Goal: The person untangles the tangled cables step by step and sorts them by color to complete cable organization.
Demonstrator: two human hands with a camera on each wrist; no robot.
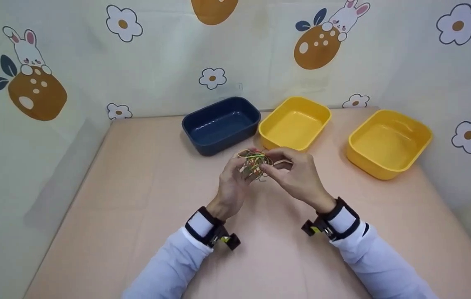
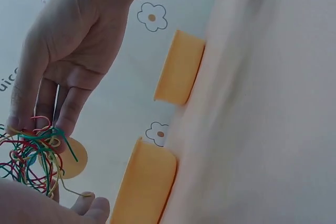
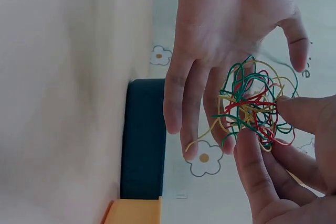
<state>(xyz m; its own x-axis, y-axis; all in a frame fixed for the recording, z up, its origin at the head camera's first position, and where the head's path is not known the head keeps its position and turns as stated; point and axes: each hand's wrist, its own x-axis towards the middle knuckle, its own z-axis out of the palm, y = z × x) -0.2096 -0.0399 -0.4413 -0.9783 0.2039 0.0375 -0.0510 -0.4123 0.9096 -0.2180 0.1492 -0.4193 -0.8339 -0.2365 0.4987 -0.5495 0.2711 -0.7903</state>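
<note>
A loose ball of thin red, green and yellow strands (image 1: 255,162) is held above the table between the two hands; I cannot tell if they are wire or cord. My right hand (image 1: 295,174) pinches the tangle (image 3: 252,106) between thumb and fingertips. Beneath and beside it lies my left hand (image 1: 233,182), palm turned up. In the right wrist view the left hand's fingers (image 3: 181,90) are straight, some behind the strands, and its thumb stands away from them. A yellow free end sticks out of the tangle (image 2: 31,156) in the left wrist view.
Behind the hands stand a dark blue bin (image 1: 223,124) and a yellow bin (image 1: 297,124), nearly touching. Another yellow bin (image 1: 389,145) is farther right. A pinkish cloth covers the table (image 1: 135,216), and patterned sheets (image 1: 156,62) rise at the back and sides.
</note>
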